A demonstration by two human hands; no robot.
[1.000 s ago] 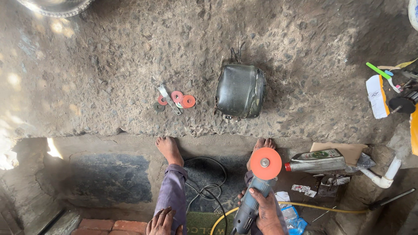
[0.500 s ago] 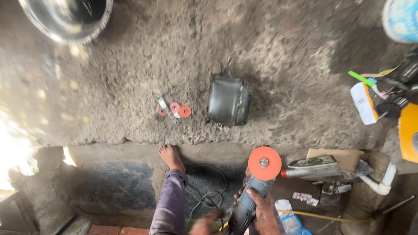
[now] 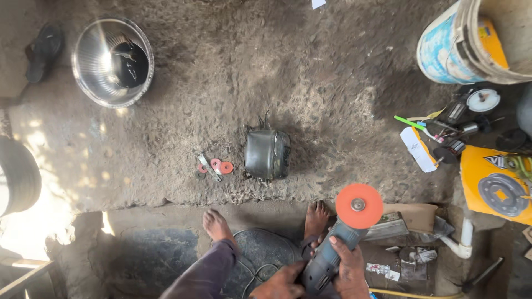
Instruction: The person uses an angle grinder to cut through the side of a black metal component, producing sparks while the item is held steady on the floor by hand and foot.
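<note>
Since the earlier frames the view has tilted up, so a shiny steel bowl (image 3: 112,62) and a blue-and-white plastic bucket (image 3: 460,41) now show fully, and the left hand (image 3: 280,282) has come onto the grey angle grinder with an orange disc (image 3: 339,241). That hand grips the grinder's rear body; the right hand (image 3: 349,271) is clamped round its middle. The grinder is held above the person's bare feet, disc pointing away. Out on the dirt floor (image 3: 310,83) lies a dark metal compressor shell (image 3: 267,154), with small red washers (image 3: 220,166) just beside it.

An orange disc (image 3: 359,206) tops the grey-blue grinder (image 3: 327,260), beyond it a dark grey compressor (image 3: 267,154) and red washers (image 3: 220,165).
</note>
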